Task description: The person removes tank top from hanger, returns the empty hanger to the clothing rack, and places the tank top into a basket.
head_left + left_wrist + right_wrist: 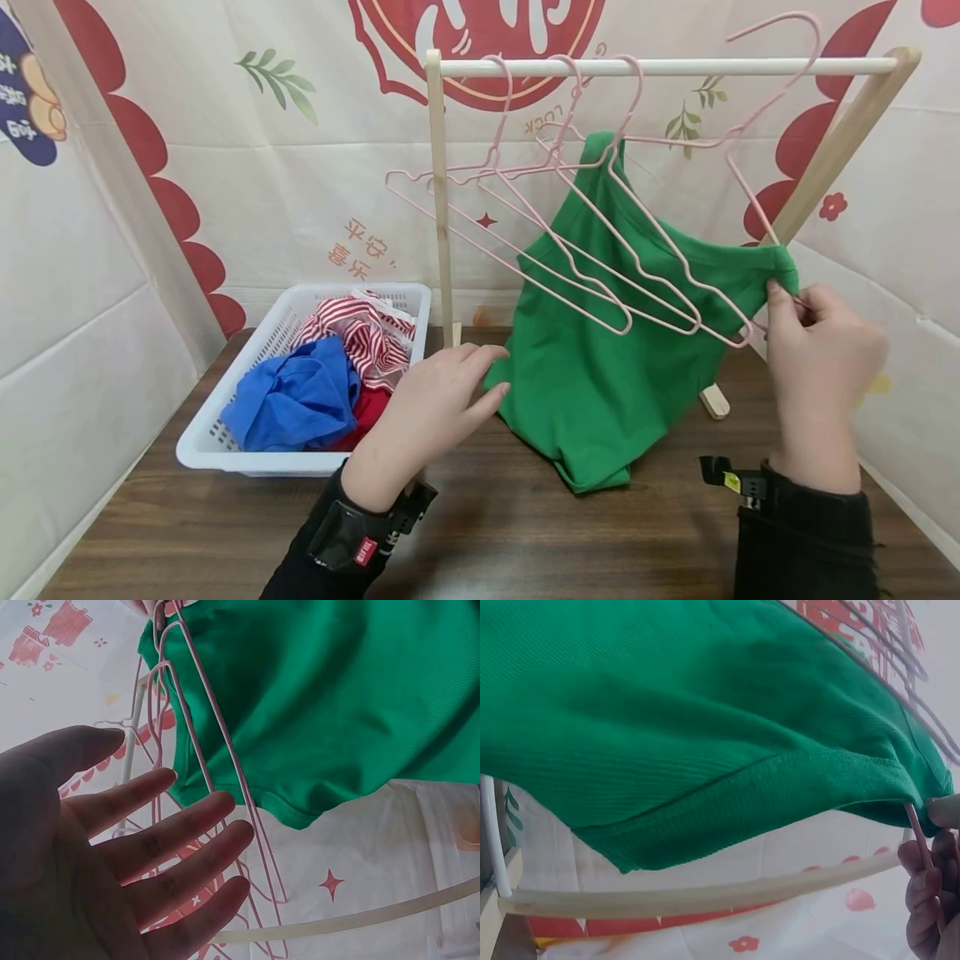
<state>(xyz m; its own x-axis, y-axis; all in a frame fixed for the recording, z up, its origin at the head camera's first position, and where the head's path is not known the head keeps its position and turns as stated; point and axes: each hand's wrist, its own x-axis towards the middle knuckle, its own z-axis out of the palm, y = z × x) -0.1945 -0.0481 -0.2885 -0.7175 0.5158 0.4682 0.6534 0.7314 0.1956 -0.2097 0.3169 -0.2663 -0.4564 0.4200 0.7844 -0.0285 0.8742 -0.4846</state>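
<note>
A green tank top point(600, 392) is partly on a pink hanger point(738, 133), whose hook rises in front of the rail at the right. My right hand point(828, 362) pinches the top's right shoulder together with the hanger's end. In the right wrist view, a pink wire point(917, 832) runs out of the green fabric between the fingers. Beside the top's lower left edge is my left hand point(442, 396), its fingers extended. The left wrist view shows the spread fingers point(187, 855) holding nothing, with green cloth beyond them.
Three pink hangers point(570, 225) hang from the white rail point(690, 67) of a wooden-legged rack, overlapping the green top. At the left on the brown table point(480, 525) stands a white basket point(202, 454) with a blue garment point(300, 396), striped cloth point(360, 333) and red cloth point(367, 417).
</note>
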